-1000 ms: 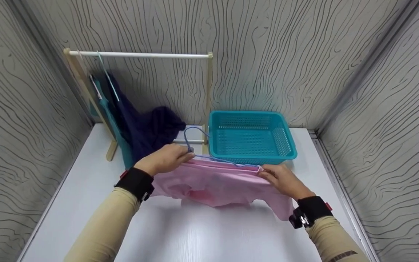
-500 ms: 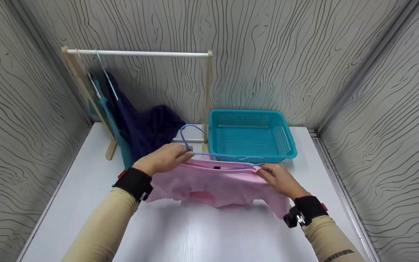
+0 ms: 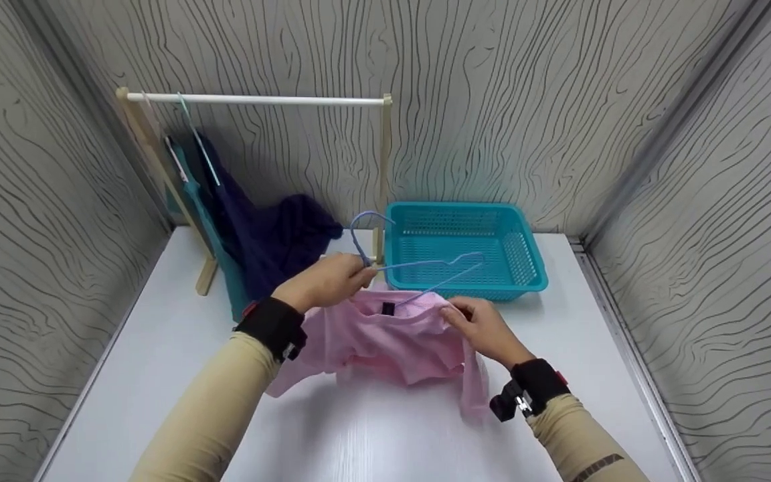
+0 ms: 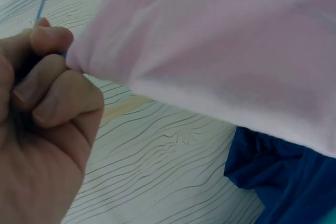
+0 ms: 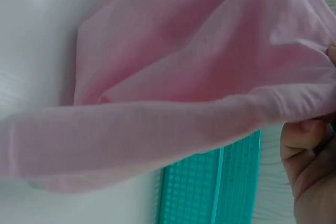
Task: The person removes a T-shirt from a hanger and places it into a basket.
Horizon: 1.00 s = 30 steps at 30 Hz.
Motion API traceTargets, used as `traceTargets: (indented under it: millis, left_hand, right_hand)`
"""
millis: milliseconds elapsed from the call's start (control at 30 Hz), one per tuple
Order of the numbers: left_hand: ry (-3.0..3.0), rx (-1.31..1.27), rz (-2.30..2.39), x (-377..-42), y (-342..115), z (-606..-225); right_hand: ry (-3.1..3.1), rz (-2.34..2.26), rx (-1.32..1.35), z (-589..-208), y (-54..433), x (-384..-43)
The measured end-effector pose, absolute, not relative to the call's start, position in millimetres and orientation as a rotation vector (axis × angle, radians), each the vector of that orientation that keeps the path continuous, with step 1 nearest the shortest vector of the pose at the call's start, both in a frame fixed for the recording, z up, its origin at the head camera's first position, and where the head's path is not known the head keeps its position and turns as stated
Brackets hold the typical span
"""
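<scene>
A pink long-sleeved shirt (image 3: 399, 345) hangs over the white table, its neckline facing up with a black label (image 3: 388, 308) inside. My left hand (image 3: 332, 278) grips a blue wire hanger (image 3: 419, 263) just below its hook; in the left wrist view the pink cloth meets its curled fingers. One hanger arm points right, above the neckline and in front of the basket. The hanger's left part is hidden by hand and cloth. At the neckline's right side, my right hand (image 3: 489, 328) pinches the shirt's edge. A sleeve (image 5: 126, 137) droops from there in the right wrist view.
At the back left stands a rack with a white rail (image 3: 258, 100) and wooden posts. Dark blue (image 3: 272, 227) and teal clothing (image 3: 221, 248) hang at its left end. A teal plastic basket (image 3: 462, 291) stands right of the rack, behind the shirt.
The hanger has risen, and its right arm has come out of the neckline. My left hand moved up and right; my right hand moved left with the collar, bunching the shirt.
</scene>
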State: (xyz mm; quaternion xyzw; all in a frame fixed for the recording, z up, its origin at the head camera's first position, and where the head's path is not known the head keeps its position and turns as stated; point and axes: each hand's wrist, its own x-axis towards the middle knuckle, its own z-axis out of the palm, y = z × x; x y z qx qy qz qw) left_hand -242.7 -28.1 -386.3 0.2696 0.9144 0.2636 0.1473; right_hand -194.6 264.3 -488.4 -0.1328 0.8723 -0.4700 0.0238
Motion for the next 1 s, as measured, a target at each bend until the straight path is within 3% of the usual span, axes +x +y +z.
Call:
traceTargets:
  millis: [1000]
  left_hand:
    - [2.677,0.744,0.908,-262,37,-399]
  right_hand:
    - [2.552,-1.188,-0.868,-505,200,-177]
